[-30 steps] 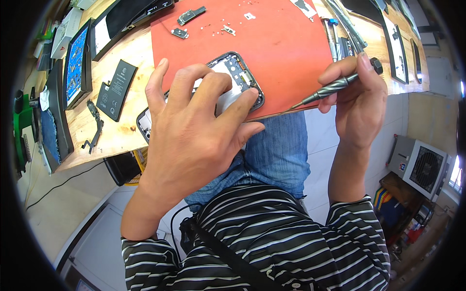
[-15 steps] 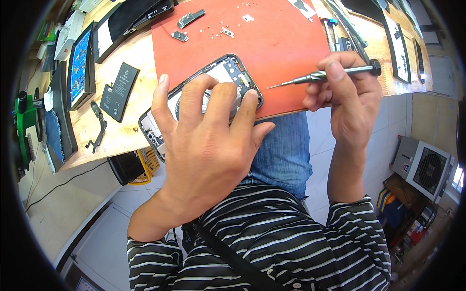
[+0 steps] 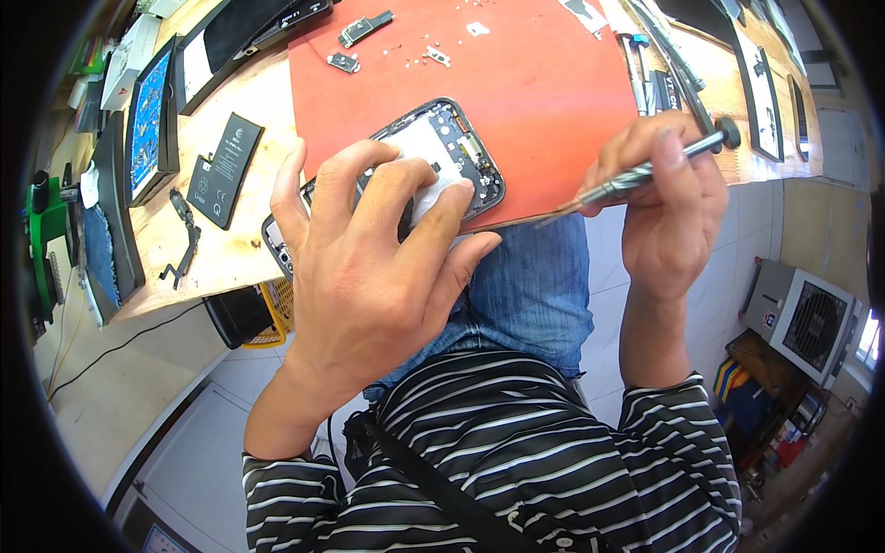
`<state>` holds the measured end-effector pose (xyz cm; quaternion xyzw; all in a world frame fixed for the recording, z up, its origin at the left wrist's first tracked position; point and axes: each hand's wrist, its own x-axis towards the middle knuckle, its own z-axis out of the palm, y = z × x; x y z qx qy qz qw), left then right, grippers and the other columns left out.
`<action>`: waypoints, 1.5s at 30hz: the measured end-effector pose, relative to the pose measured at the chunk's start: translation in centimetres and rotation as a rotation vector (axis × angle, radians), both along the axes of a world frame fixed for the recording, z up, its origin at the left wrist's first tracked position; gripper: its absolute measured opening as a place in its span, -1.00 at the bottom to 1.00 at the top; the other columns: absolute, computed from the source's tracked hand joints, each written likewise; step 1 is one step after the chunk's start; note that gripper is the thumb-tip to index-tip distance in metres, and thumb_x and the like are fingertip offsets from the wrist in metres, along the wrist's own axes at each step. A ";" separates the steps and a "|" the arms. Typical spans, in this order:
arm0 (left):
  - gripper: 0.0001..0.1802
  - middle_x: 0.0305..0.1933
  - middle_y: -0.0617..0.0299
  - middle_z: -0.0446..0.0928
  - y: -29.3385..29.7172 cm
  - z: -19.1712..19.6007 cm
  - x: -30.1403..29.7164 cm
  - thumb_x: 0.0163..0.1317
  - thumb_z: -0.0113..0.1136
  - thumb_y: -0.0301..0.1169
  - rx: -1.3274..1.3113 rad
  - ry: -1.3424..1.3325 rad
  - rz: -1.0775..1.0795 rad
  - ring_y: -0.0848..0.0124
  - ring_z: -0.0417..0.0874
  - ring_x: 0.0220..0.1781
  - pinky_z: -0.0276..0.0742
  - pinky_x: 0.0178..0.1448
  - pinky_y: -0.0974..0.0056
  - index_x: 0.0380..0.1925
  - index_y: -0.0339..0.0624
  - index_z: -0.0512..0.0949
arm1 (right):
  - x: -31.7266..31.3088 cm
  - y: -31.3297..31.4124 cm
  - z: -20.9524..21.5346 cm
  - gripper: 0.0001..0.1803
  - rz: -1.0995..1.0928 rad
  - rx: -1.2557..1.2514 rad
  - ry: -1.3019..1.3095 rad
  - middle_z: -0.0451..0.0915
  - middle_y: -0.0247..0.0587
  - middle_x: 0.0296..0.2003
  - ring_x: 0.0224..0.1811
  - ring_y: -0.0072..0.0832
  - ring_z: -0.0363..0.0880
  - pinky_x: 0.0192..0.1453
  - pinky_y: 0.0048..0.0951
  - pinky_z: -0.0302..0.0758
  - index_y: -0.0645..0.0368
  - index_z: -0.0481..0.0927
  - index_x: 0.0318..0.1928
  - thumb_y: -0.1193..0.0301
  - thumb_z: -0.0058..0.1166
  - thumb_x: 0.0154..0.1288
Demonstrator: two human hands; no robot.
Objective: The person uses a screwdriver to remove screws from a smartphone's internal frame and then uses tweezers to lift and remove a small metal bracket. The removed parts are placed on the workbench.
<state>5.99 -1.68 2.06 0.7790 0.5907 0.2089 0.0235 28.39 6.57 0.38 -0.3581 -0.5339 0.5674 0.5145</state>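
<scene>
An opened smartphone housing [image 3: 475, 157] lies at a slant on an orange-red work mat [image 3: 535, 101], its inner parts showing. My left hand [image 3: 359, 240] is spread over it, fingertips on its inside and the thumb stretched out past its near edge. Something white [image 3: 435, 192] shows beneath those fingers; I cannot make out what it is. My right hand [image 3: 668, 203] is closed around a grey precision screwdriver [image 3: 627, 180] with a black end cap. Its thin tip is blurred, pointing left over the mat's near edge, apart from the phone.
A black phone battery [image 3: 226, 170] and a dark flex cable [image 3: 189, 240] lie left on the wooden table. Small metal brackets [image 3: 366, 29] and several tiny screws are scattered on the mat's far part. Tools [image 3: 638, 74] lie beyond my right hand. A blue-filled tray [image 3: 152, 124] stands far left.
My left hand has shifted slightly left, baring more of the phone's right end. The screwdriver has moved right and its tip has dropped toward me, away from the phone.
</scene>
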 end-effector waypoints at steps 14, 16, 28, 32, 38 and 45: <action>-0.55 0.07 0.29 0.58 0.6 0.5 0.0 0.13 0.54 -0.04 -0.027 0.148 -0.023 0.12 0.53 0.30 0.10 0.59 -0.37 0.00 0.09 0.79 | -2.2 0.3 1.9 -0.80 0.192 -0.029 -0.654 0.32 -0.67 -0.53 -0.52 -0.89 0.19 -0.46 -0.66 0.05 0.30 0.69 -0.03 0.55 0.41 0.42; -0.55 0.06 0.29 0.57 0.9 0.4 -0.2 0.14 0.51 -0.01 0.006 0.169 -0.047 0.13 0.53 0.30 0.09 0.59 -0.40 -0.01 0.10 0.79 | -2.5 0.3 2.1 -0.81 0.225 -0.041 -0.689 0.30 -0.67 -0.53 -0.51 -0.89 0.19 -0.45 -0.68 0.14 0.33 0.68 0.00 0.59 0.36 0.44; -0.52 0.02 0.30 0.54 1.8 -0.2 -2.4 0.17 0.36 0.17 0.048 0.116 -0.143 0.20 0.54 0.26 0.18 0.59 -0.36 -0.07 0.15 0.80 | -2.6 1.0 2.2 -0.86 0.287 -0.044 -0.778 0.55 -0.54 -0.47 -0.49 -0.90 0.35 -0.40 -0.72 0.31 0.40 0.66 -0.02 0.62 0.29 0.49; -0.49 0.01 0.31 0.54 2.0 -0.2 -2.5 0.13 0.39 0.19 0.031 0.089 -0.148 0.20 0.54 0.26 0.20 0.57 -0.33 -0.07 0.14 0.80 | -2.7 1.0 2.4 -0.84 0.313 -0.117 -0.791 0.72 -0.25 -0.32 -0.28 -0.66 0.73 -0.16 -0.61 0.69 0.47 0.63 0.01 0.65 0.26 0.51; -0.38 0.05 0.27 0.56 2.2 -0.1 -3.0 0.09 0.46 0.18 0.006 -0.009 -0.156 0.12 0.54 0.26 0.26 0.51 -0.29 0.04 0.05 0.78 | -2.3 0.8 2.5 -0.84 0.355 -0.124 -0.762 0.75 -0.20 -0.28 -0.22 -0.58 0.78 -0.14 -0.55 0.73 0.49 0.70 0.01 0.66 0.26 0.50; -0.35 0.09 0.23 0.56 2.4 0.0 -2.6 0.06 0.52 0.12 -0.030 -0.093 -0.206 0.06 0.54 0.27 0.27 0.54 -0.33 0.11 0.04 0.78 | -1.9 0.3 1.9 -0.79 0.310 0.078 -0.647 0.57 -0.39 -0.56 -0.54 -0.78 0.36 -0.48 -0.53 0.28 0.32 0.83 -0.05 0.59 0.23 0.38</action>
